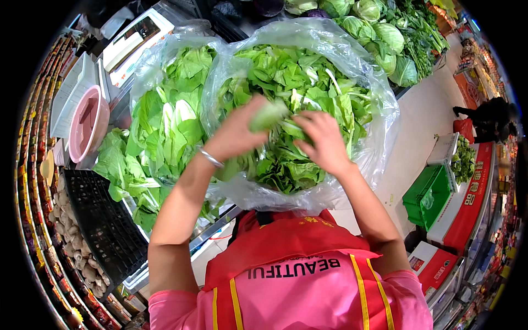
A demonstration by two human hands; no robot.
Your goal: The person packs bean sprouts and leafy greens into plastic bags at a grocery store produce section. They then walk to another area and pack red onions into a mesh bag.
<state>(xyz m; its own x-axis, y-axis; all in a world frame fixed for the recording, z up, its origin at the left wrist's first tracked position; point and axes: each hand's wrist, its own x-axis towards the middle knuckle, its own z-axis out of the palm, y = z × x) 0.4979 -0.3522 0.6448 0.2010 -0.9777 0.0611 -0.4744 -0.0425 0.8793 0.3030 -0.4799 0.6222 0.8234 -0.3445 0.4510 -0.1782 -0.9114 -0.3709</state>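
A large clear plastic bag (383,103), its mouth spread wide, is full of loose leafy greens (284,70). Over its middle my left hand (241,130), blurred and wearing a silver bangle, grips a pale green leafy vegetable (268,115). My right hand (321,138) rests among the leaves to the right, fingers bent beside a light stalk; whether they hold it is unclear. A second clear bag (144,62) on the left contains more leafy greens with white stems (177,119). Loose greens (128,165) lie outside the bags, at the lower left.
Cabbages (387,39) and bunched herbs lie at the back right. A scale (132,41), a pink basin (88,123) and a black crate (103,222) beside mushrooms (74,239) are on the left. A green crate (427,198) stands right; a person in dark clothes (493,119) is farther off.
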